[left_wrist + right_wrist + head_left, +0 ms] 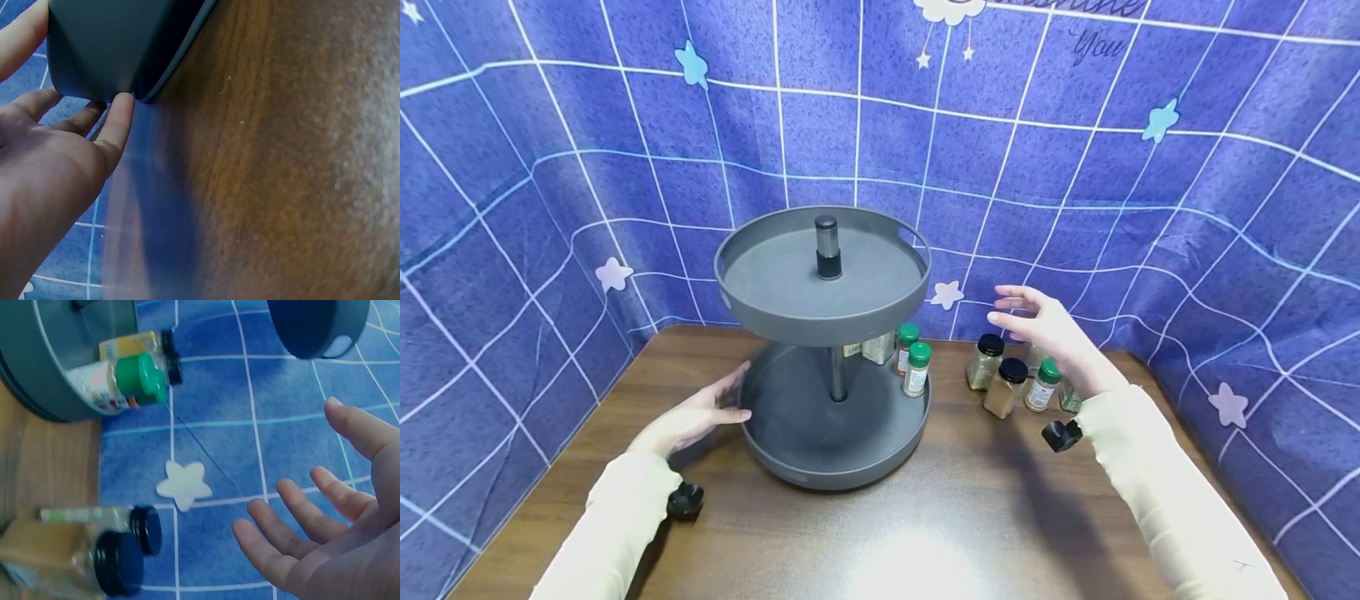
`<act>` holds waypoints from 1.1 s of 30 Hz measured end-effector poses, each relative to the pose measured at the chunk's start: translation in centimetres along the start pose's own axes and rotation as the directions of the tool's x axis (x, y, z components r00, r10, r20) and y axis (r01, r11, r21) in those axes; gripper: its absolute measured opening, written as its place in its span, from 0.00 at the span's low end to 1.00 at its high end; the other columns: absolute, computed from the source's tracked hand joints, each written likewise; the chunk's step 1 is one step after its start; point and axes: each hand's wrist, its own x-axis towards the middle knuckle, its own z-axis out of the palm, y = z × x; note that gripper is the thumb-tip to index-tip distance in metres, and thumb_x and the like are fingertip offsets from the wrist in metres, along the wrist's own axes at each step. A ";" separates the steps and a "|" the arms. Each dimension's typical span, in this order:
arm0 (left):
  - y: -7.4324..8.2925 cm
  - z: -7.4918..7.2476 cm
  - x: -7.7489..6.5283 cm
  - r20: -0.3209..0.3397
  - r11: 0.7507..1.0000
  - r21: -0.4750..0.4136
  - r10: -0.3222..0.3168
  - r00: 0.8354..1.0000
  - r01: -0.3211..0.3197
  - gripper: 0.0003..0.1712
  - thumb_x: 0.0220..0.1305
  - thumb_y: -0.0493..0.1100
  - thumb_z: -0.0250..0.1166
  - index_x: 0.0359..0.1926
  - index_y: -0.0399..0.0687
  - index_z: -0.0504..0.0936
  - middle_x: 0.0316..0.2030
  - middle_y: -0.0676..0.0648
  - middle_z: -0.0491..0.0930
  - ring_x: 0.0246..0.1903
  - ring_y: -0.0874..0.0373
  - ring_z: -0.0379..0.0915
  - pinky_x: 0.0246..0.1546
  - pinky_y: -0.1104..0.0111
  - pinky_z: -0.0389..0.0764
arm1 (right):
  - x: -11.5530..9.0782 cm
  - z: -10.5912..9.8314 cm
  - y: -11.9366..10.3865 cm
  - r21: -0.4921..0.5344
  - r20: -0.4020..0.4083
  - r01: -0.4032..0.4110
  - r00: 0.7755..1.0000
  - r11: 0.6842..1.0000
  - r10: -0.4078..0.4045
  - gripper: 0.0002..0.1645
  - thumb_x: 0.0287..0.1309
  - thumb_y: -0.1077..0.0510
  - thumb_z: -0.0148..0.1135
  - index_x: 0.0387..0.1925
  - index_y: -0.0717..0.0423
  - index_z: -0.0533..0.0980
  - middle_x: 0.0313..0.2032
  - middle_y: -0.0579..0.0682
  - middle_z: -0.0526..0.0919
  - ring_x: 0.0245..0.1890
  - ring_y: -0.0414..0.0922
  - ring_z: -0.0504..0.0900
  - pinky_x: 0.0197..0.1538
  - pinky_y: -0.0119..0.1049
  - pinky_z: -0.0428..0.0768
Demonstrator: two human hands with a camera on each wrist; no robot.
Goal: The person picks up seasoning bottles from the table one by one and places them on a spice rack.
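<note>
A grey two-tier turntable (838,479) stands on the table, its bare upper tray (775,275) carried on a centre post. My left hand (688,421) touches the outer wall of the lower tray at its left side, fingers extended along it. My right hand (1041,329) hovers with nothing in it, fingers spread, above a group of spice jars at the right. Among them are a black-lidded jar of brown powder (1002,398), a black-lidded jar (985,367) behind it and a green-capped spice bottle (1042,387); others are partly hidden by the right arm.
On the lower tray's right side stand two green-capped bottles (917,371) and a clear jar (878,348), with a yellow-labelled jar (134,345) partly hidden by the upper tray. A blue gridded cloth (850,142) with stars encloses the wooden table (1000,508) behind and on both sides.
</note>
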 end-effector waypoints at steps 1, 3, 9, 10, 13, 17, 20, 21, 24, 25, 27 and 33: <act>0.0 0.0 0.0 0.001 1.000 -0.002 0.000 1.000 0.000 0.53 0.61 0.34 0.61 0.74 0.44 0.33 0.74 0.40 0.26 0.70 0.37 0.20 0.64 0.39 0.33 | -0.2 -0.3 0.0 0.000 -0.004 0.002 1.000 1.000 -0.002 0.36 0.59 0.50 0.63 0.66 0.55 0.63 0.60 0.60 0.71 0.54 0.49 0.74 0.50 0.38 0.78; 0.0 0.0 0.0 0.002 1.000 -0.001 -0.001 1.000 0.001 0.52 0.62 0.34 0.61 0.74 0.44 0.33 0.74 0.41 0.26 0.70 0.37 0.20 0.64 0.39 0.33 | -0.5 -1.1 0.1 -0.003 -0.010 0.005 1.000 1.000 -0.005 0.37 0.59 0.50 0.62 0.67 0.55 0.62 0.60 0.60 0.71 0.52 0.46 0.74 0.46 0.31 0.78; 0.0 0.1 -0.1 -0.002 1.000 -0.001 -0.006 1.000 0.006 0.52 0.61 0.34 0.62 0.74 0.44 0.34 0.74 0.40 0.27 0.70 0.37 0.21 0.65 0.39 0.33 | -1.3 -3.0 0.7 -0.039 -0.043 0.020 0.999 0.999 -0.022 0.37 0.60 0.48 0.61 0.67 0.56 0.61 0.60 0.61 0.70 0.45 0.32 0.76 0.44 0.26 0.78; 0.0 0.1 -0.1 -0.003 1.000 -0.001 -0.007 1.000 0.007 0.53 0.61 0.34 0.62 0.74 0.44 0.34 0.74 0.40 0.27 0.70 0.37 0.21 0.65 0.39 0.33 | -1.4 -3.3 0.8 -0.044 -0.047 0.019 0.999 0.999 -0.021 0.37 0.60 0.48 0.61 0.67 0.56 0.61 0.60 0.61 0.70 0.44 0.31 0.76 0.44 0.26 0.78; 0.0 0.1 -0.1 -0.003 1.000 0.004 -0.007 1.000 0.007 0.52 0.62 0.34 0.61 0.74 0.44 0.34 0.74 0.40 0.27 0.70 0.37 0.21 0.64 0.39 0.33 | -1.7 -4.2 1.3 -0.051 -0.059 0.015 0.998 0.999 -0.018 0.38 0.61 0.48 0.61 0.68 0.56 0.60 0.60 0.62 0.70 0.43 0.28 0.76 0.43 0.25 0.78; 0.0 0.0 -0.1 -0.003 1.000 0.008 -0.003 1.000 0.003 0.52 0.62 0.34 0.61 0.74 0.43 0.34 0.74 0.40 0.27 0.70 0.37 0.21 0.64 0.39 0.32 | -2.1 -5.5 2.0 -0.063 -0.078 0.012 0.997 0.998 -0.017 0.38 0.61 0.49 0.60 0.68 0.56 0.60 0.59 0.60 0.70 0.43 0.27 0.76 0.43 0.24 0.78; 0.0 0.0 -0.1 -0.003 1.000 0.010 0.003 1.000 -0.003 0.52 0.62 0.34 0.61 0.74 0.43 0.34 0.74 0.40 0.27 0.70 0.37 0.21 0.64 0.38 0.32 | -2.5 -6.1 2.4 -0.068 -0.101 -0.001 0.995 0.998 -0.006 0.37 0.61 0.48 0.61 0.68 0.55 0.61 0.59 0.59 0.70 0.43 0.27 0.76 0.43 0.25 0.78; 0.1 0.0 -0.1 -0.003 1.000 0.011 0.005 1.000 -0.005 0.52 0.62 0.34 0.61 0.74 0.43 0.34 0.74 0.40 0.27 0.70 0.37 0.21 0.64 0.38 0.32 | -2.7 -6.4 2.5 -0.072 -0.109 -0.005 0.994 0.997 -0.002 0.37 0.60 0.48 0.61 0.67 0.54 0.61 0.59 0.59 0.71 0.43 0.26 0.76 0.43 0.24 0.78; 0.1 0.0 -0.2 -0.003 1.000 0.013 0.008 1.000 -0.008 0.52 0.62 0.34 0.61 0.74 0.43 0.34 0.74 0.40 0.27 0.70 0.37 0.20 0.64 0.38 0.32 | -3.1 -6.9 3.0 -0.094 -0.128 -0.017 0.992 0.995 0.005 0.38 0.60 0.47 0.61 0.67 0.54 0.61 0.59 0.60 0.71 0.42 0.25 0.75 0.43 0.24 0.78; 0.1 0.0 -0.2 -0.003 1.000 0.012 0.009 1.000 -0.009 0.52 0.61 0.34 0.61 0.74 0.43 0.34 0.74 0.40 0.27 0.70 0.37 0.20 0.64 0.38 0.32 | -3.2 -7.0 3.2 -0.095 -0.134 -0.020 0.991 0.995 0.007 0.37 0.60 0.47 0.61 0.67 0.54 0.62 0.59 0.59 0.71 0.42 0.25 0.75 0.43 0.24 0.78; 0.0 0.0 -0.1 -0.004 1.000 0.010 0.010 1.000 -0.010 0.52 0.62 0.34 0.61 0.74 0.42 0.34 0.74 0.40 0.27 0.70 0.37 0.21 0.64 0.38 0.32 | -3.5 -7.4 3.6 -0.104 -0.144 -0.013 0.990 0.994 -0.002 0.37 0.60 0.47 0.61 0.67 0.55 0.62 0.58 0.57 0.72 0.42 0.25 0.75 0.42 0.24 0.78; 0.0 0.1 0.0 -0.005 1.000 0.007 0.009 1.000 -0.009 0.52 0.62 0.33 0.61 0.74 0.42 0.34 0.74 0.40 0.27 0.70 0.38 0.21 0.64 0.40 0.32 | -4.2 -8.5 5.1 -0.077 -0.164 -0.005 0.986 0.997 -0.008 0.37 0.61 0.49 0.61 0.67 0.56 0.60 0.49 0.38 0.73 0.42 0.24 0.75 0.41 0.22 0.77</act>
